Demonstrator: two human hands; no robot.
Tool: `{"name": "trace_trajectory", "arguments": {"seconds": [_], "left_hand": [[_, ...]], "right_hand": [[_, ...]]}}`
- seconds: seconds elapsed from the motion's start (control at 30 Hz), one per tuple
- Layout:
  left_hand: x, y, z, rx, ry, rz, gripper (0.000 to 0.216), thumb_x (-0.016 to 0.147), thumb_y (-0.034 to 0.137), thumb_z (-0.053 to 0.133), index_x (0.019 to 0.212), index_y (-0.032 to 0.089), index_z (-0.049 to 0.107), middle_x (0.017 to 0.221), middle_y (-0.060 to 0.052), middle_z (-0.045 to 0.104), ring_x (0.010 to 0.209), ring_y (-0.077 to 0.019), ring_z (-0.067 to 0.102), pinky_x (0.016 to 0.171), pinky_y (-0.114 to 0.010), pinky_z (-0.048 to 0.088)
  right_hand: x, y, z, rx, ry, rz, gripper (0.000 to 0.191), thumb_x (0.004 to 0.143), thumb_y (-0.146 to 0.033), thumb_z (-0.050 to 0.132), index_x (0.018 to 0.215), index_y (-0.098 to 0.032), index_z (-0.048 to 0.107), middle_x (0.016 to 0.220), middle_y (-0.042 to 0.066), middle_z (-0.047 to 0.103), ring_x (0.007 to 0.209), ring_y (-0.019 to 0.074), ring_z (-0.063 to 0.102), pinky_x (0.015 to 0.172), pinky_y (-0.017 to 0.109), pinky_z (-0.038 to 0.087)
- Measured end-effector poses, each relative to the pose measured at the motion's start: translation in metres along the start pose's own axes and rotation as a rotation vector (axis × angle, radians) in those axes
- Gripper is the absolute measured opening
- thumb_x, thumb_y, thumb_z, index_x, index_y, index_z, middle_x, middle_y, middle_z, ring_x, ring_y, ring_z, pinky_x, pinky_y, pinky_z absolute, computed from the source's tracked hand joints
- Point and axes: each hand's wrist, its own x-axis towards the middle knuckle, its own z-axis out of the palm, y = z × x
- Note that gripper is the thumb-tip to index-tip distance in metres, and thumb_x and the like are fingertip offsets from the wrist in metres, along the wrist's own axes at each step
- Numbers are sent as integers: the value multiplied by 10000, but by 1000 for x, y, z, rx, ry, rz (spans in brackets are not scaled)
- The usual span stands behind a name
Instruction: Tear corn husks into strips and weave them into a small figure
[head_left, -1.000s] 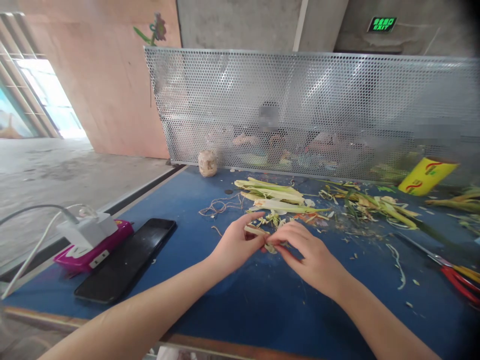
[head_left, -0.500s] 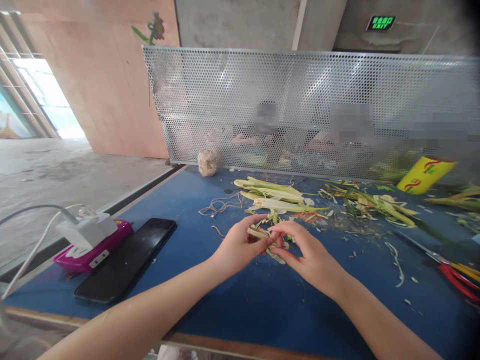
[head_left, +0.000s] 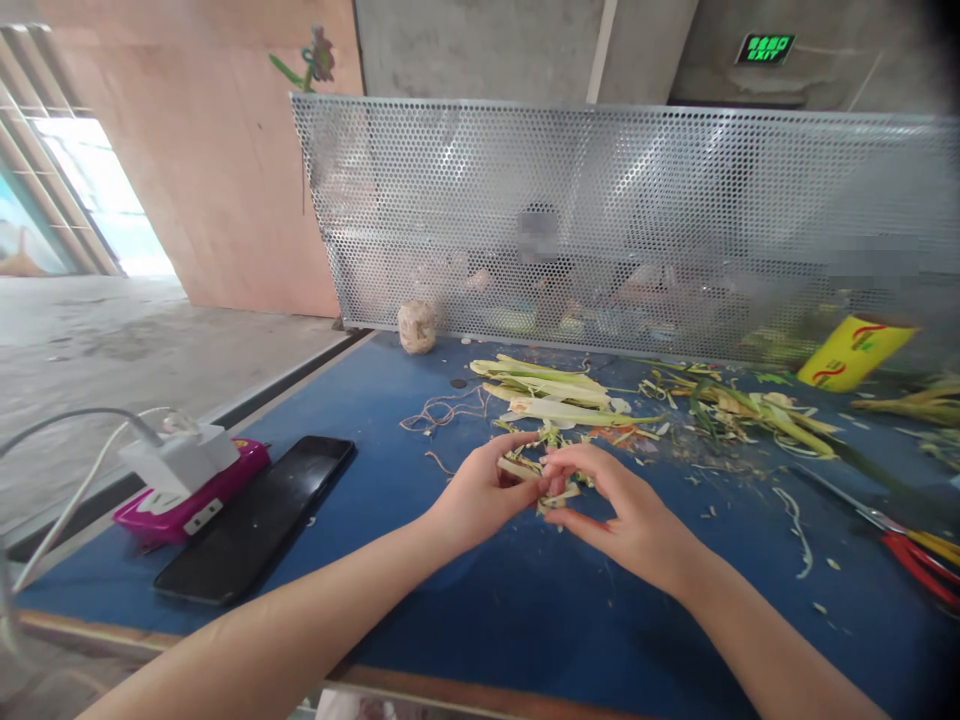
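Over the blue table (head_left: 480, 630), both hands meet around a small piece of pale, husk-like strips (head_left: 520, 467), much of it covered by my fingers. My left hand (head_left: 476, 495) pinches the left side, thumb pressed against it. On the other side, my right hand (head_left: 626, 515) has its fingertips closed on the strips, with the thumb underneath. Just beyond the hands lie long pale-green husk leaves (head_left: 551, 382). A thin tangled cord (head_left: 444, 410) rests to the left of these leaves.
A black phone (head_left: 259, 520) and a magenta power strip (head_left: 191, 505) with a white plug lie left. Red-handled scissors (head_left: 911, 560) lie right. Farther back are a yellow roll (head_left: 855, 352), a beige lump (head_left: 417, 327) and a perforated metal screen (head_left: 480, 200), with people behind it.
The lower strips between my fingers have shifted: a curved one hanging below is now raised and flatter. My right fingers have moved slightly. The camera view has drifted a little.
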Motion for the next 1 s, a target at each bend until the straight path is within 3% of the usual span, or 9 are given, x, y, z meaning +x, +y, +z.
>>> {"name": "trace_trajectory", "arguments": {"seconds": [0.17, 0.3, 0.4, 0.53, 0.7, 0.87, 1.0], "left_hand": [[0, 5, 0, -50, 57, -45, 578, 638, 260, 683, 1155, 90, 487, 471, 57, 512, 422, -60, 419, 442, -192, 312], [2, 6, -1, -287, 100, -114, 548, 641, 236, 695, 1124, 80, 488, 558, 19, 566, 429, -49, 431, 427, -187, 321], [3, 3, 0, -444, 139, -183, 452, 634, 183, 702, 1043, 86, 535, 597, 0, 578, 482, -63, 487, 456, -187, 370], [3, 3, 2, -496, 157, -236, 400, 634, 170, 707, 995, 90, 554, 628, -12, 588, 537, -75, 527, 492, -188, 413], [1, 5, 3, -533, 129, -227, 325, 675, 145, 673, 969, 76, 554, 545, 21, 529, 474, -46, 473, 439, -158, 377], [2, 3, 3, -539, 122, -243, 302, 656, 145, 687, 930, 84, 575, 545, 21, 528, 482, -51, 483, 460, -168, 389], [1, 4, 3, -536, 116, -246, 283, 660, 141, 682, 919, 84, 585, 547, 10, 551, 474, -54, 492, 465, -172, 392]], "right_hand": [[2, 0, -5, -171, 163, -151, 289, 805, -179, 499, 1085, -225, 445, 1045, 85, 558, 1024, 222, 506, 858, 383, 425], [0, -2, -4, -475, 327, -278, 217, 755, -235, 600, 962, -249, 535, 932, 62, 578, 920, 235, 496, 835, 419, 363], [-2, -8, 1, -710, 307, -329, 177, 750, -253, 627, 922, -271, 589, 908, 47, 617, 859, 227, 482, 803, 406, 314], [-1, -14, 3, -853, 284, -407, 263, 775, -147, 601, 997, -288, 605, 964, 11, 660, 812, 197, 487, 714, 353, 298], [0, -13, -1, -851, 299, -450, 274, 800, -158, 581, 1023, -317, 604, 1012, -38, 670, 757, 168, 531, 665, 340, 304], [-2, -14, -3, -650, 182, -365, 378, 813, -192, 565, 1137, -383, 523, 1051, -53, 655, 729, 151, 592, 571, 313, 331], [-6, -15, 1, -786, 216, -415, 356, 818, -223, 560, 1147, -354, 528, 999, -59, 675, 724, 146, 603, 605, 318, 352]]}}
